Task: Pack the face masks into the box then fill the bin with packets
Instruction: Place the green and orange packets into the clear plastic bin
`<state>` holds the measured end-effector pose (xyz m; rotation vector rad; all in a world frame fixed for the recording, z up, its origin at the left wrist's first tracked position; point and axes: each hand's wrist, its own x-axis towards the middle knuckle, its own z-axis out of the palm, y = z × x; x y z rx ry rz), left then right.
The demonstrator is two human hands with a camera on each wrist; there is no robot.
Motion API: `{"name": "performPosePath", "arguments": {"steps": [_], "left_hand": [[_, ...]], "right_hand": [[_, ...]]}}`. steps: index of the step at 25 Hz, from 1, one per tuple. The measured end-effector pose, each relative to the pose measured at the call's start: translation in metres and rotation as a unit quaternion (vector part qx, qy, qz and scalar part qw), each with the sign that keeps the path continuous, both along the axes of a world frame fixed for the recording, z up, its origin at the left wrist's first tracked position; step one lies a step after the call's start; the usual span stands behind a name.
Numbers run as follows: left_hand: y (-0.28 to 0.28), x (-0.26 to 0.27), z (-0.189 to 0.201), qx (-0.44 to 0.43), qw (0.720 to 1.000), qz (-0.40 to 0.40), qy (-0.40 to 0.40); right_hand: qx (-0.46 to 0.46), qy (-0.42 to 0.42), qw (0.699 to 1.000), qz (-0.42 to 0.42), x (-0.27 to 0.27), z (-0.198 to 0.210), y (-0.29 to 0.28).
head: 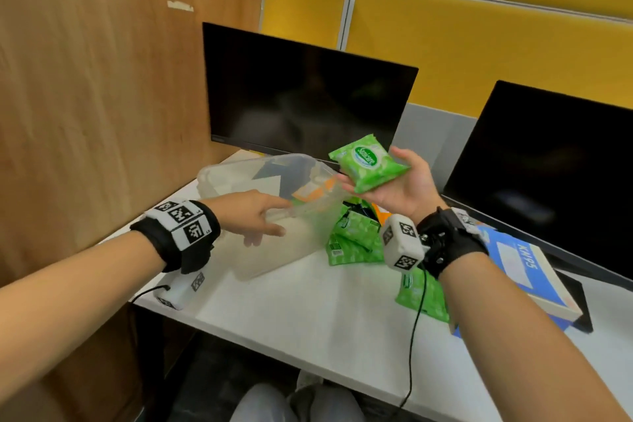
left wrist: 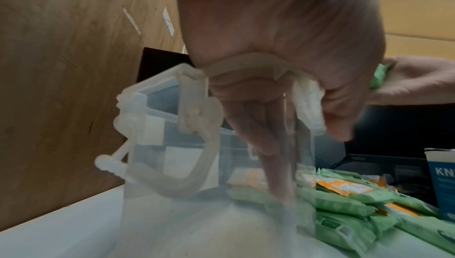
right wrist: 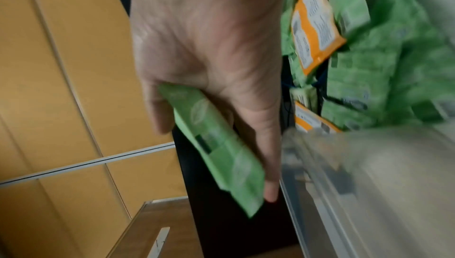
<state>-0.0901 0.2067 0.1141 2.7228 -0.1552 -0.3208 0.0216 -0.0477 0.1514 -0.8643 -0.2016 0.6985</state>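
Risk: packet (head: 369, 167), loosely cradled by right hand (head: 397, 187) at 1 o'clock, could miss bin (head: 239, 175); left hand (head: 251, 212) gripped its tilted rim.

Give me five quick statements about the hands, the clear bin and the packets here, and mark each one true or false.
1. The right hand holds a green wipes packet. True.
2. The left hand grips the rim of the clear plastic bin. True.
3. The loose packets on the white table are all green. False: orange packets lie among the green ones.
4. Both black monitors show a lit picture. False: both screens are dark.
5. The blue and white mask box sits inside the bin. False: it lies on the table to the person's right.
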Motion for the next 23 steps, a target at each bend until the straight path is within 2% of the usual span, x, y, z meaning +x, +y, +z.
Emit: {"name": "performPosePath", "arguments": {"steps": [2,3,4,5,6,7,8,9,11,12,13,14,15,16,17,18,19,20,21,22,23], "left_hand": [[0.008,0.001,0.000,-0.084,0.995,0.021,-0.058],[0.016,0.008,0.000,-0.135,0.979,0.071,-0.135],[0.027,0.018,0.000,-0.149,0.950,0.157,-0.227],[0.039,0.026,0.000,-0.114,0.919,0.243,-0.290],[0.049,0.032,-0.001,-0.058,0.903,0.315,-0.286],[0.055,0.037,-0.004,-0.023,0.908,0.351,-0.228],[0.058,0.042,-0.006,0.002,0.923,0.353,-0.153],[0.060,0.047,-0.009,0.028,0.935,0.339,-0.102],[0.057,0.055,-0.011,0.087,0.941,0.314,-0.088],[0.058,0.058,-0.011,0.100,0.941,0.310,-0.095],[0.059,0.059,-0.011,0.107,0.940,0.308,-0.102],[0.059,0.060,-0.011,0.114,0.939,0.308,-0.106],[0.060,0.061,-0.012,0.120,0.938,0.308,-0.108],[0.060,0.063,-0.012,0.125,0.938,0.306,-0.106],[0.060,0.065,-0.013,0.128,0.939,0.302,-0.105],[0.060,0.066,-0.013,0.129,0.939,0.302,-0.106],[0.061,0.069,-0.013,0.127,0.938,0.304,-0.110],[0.061,0.070,-0.012,0.122,0.938,0.305,-0.110],[0.062,0.070,-0.012,0.116,0.939,0.305,-0.108],[0.064,0.071,-0.011,0.108,0.940,0.307,-0.106],[0.065,0.071,-0.011,0.104,0.939,0.310,-0.107]], "right_hand": [[-0.048,-0.013,0.999,-0.002,0.000,-0.004,0.037],[-0.095,-0.035,0.995,-0.009,-0.001,-0.004,0.057],[-0.147,-0.067,0.987,0.001,-0.006,-0.002,0.078],[-0.217,-0.108,0.970,0.011,-0.011,-0.004,0.097],[-0.293,-0.153,0.944,0.018,-0.010,-0.010,0.115],[-0.371,-0.203,0.906,0.017,-0.008,-0.015,0.129],[-0.442,-0.262,0.858,0.025,-0.009,-0.019,0.142],[-0.511,-0.317,0.798,0.047,-0.011,-0.021,0.151],[-0.609,-0.412,0.667,0.122,-0.011,-0.024,0.166],[-0.632,-0.438,0.621,0.154,-0.007,-0.031,0.173],[-0.651,-0.429,0.600,0.181,-0.009,-0.034,0.180],[-0.676,-0.431,0.565,0.196,-0.006,-0.042,0.183],[-0.700,-0.415,0.553,0.179,-0.007,-0.049,0.184],[-0.712,-0.448,0.513,0.170,-0.003,-0.057,0.183],[-0.727,-0.437,0.509,0.149,-0.002,-0.063,0.181],[-0.736,-0.487,0.442,0.158,0.005,-0.069,0.179],[-0.732,-0.512,0.418,0.165,0.012,-0.076,0.180],[-0.718,-0.536,0.408,0.175,0.017,-0.079,0.184],[-0.693,-0.527,0.458,0.179,0.014,-0.075,0.190],[-0.642,-0.521,0.540,0.157,0.013,-0.071,0.195],[-0.572,-0.521,0.629,0.077,0.013,-0.061,0.197]]}}
